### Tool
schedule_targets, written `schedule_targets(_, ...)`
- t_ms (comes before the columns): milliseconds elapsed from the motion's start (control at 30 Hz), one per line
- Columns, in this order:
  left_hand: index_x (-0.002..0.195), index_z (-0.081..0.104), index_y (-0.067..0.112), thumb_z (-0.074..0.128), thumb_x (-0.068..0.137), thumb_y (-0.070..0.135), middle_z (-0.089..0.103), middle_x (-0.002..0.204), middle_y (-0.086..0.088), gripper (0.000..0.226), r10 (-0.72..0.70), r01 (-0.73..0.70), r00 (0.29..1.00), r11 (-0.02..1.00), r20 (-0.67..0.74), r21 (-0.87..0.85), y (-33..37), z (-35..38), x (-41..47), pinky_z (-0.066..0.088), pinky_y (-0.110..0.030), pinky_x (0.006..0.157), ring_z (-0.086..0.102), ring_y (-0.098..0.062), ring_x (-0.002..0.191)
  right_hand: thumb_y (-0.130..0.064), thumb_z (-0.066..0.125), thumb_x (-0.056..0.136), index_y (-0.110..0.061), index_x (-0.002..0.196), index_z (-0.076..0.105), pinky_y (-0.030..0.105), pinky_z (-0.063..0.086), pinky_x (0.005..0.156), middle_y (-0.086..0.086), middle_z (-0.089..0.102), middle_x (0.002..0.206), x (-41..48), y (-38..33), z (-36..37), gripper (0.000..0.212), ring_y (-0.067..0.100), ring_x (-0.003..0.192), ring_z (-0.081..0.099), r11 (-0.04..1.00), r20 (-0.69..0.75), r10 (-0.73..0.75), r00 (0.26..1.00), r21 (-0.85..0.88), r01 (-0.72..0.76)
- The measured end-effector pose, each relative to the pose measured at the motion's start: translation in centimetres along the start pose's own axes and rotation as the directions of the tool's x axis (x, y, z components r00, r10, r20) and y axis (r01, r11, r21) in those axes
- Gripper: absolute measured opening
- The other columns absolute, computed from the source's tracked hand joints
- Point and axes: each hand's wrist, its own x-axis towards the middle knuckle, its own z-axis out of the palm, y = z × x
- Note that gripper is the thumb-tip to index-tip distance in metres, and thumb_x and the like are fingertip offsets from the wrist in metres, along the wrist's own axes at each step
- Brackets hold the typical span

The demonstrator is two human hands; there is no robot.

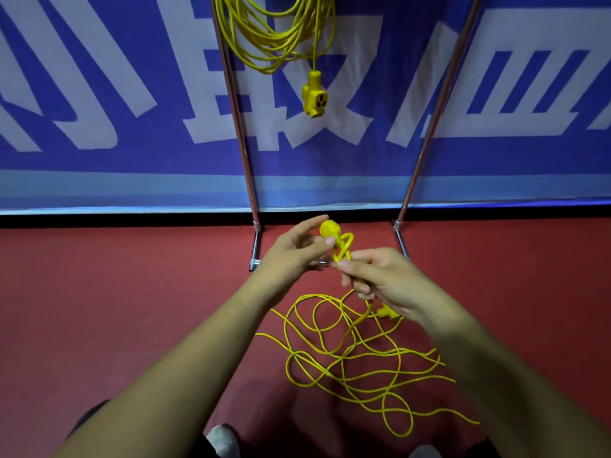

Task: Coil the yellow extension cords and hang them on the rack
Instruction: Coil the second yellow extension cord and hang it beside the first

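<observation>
Grey shoe tips [220, 439] show at 6 o'clock, and both forearms reach forward from there over the red floor [132, 292]. At the centre the left hand [297, 249] pinches the round end piece [329, 228] of the loose cord [347, 358] between thumb and forefinger. The right hand [380, 279], at 4 o'clock from it, has its fingers curled round the same cord a little lower, and a small loop stands between the two hands. The rest of this cord lies on the floor at 5 o'clock in many crossing loops, not yet coiled, with a small connector [386, 314] just beside the right wrist. At 12 o'clock the hung coil [264, 38] hangs between the uprights of the rack [234, 120], its socket block [314, 97] dangling below it, in front of a blue banner [99, 94]. I judge the cord to be thin, light and limp, with a smooth jacket that may slide and some tendency to twist. The crossings can catch, so it seems better to hold near the hard end piece and feed the line through the other hand loop by loop. Counted: two yellow cords, one hung and one loose; two rack uprights in view; one socket block; two hands.
</observation>
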Motion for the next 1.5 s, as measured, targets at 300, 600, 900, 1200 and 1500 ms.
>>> schedule_targets(300,0.093,0.052,0.006,0.063,0.087,0.007,0.066,0.084,-0.014,0.012,0.069,-0.062,0.996,0.990,0.052,-0.123,0.6,-1.3,1.1,0.054,-0.042,0.083,0.065,-0.024,0.076,-0.008,0.059,0.093,-0.006,0.100,0.058,0.023,0.034,0.049,0.008,0.069,0.071,1.0,0.2,-0.6,0.008,0.012,0.053,0.050,0.980,-0.065,-0.125,0.990,-0.166,0.113)
schedule_targets(600,0.118,0.059,0.005,0.063,0.082,0.012,0.067,0.093,-0.011,0.038,-0.113,0.174,0.965,0.952,0.238,-0.254,1.4,-1.2,0.4,0.052,-0.030,0.081,0.064,-0.020,0.083,-0.027,0.057,0.095,0.002,0.076,0.066,0.025,0.040,0.052,0.006,0.057,0.061,1.1,-0.5,-0.9,0.035,0.016,0.057,0.053,0.957,-0.124,-0.248,0.961,-0.188,0.222)
schedule_targets(900,0.113,0.061,-0.003,0.079,0.073,0.023,0.063,0.100,-0.017,0.051,-0.135,0.208,0.941,0.954,0.309,-0.218,1.4,-1.6,-0.1,0.050,-0.026,0.071,0.059,-0.024,0.092,-0.029,0.053,0.096,-0.008,0.082,0.065,0.035,0.040,0.063,0.002,0.055,0.069,0.6,-0.4,-1.0,0.028,0.014,0.065,0.049,0.893,0.005,-0.293,0.956,-0.357,0.275)
schedule_targets(1200,0.103,0.064,0.002,0.058,0.085,0.013,0.066,0.092,-0.014,0.022,-0.005,0.018,0.983,0.997,0.185,-0.072,1.1,-1.7,0.2,0.046,-0.023,0.064,0.053,-0.026,0.081,0.002,0.063,0.087,-0.022,0.101,0.070,0.015,0.046,0.064,-0.014,0.071,0.077,0.7,-0.8,-1.1,0.029,-0.002,0.068,0.059,0.927,-0.051,-0.269,0.962,-0.286,0.244)
schedule_targets(1500,0.105,0.059,0.000,0.057,0.085,0.014,0.064,0.092,-0.013,0.024,-0.029,0.039,0.977,0.998,0.211,-0.042,0.9,-1.5,-0.1,0.049,-0.021,0.070,0.061,-0.014,0.078,-0.009,0.074,0.081,-0.021,0.089,0.075,0.035,0.055,0.074,0.000,0.074,0.080,0.7,-0.7,-0.7,0.014,0.013,0.074,0.067,0.906,-0.181,-0.328,0.927,-0.340,0.254)
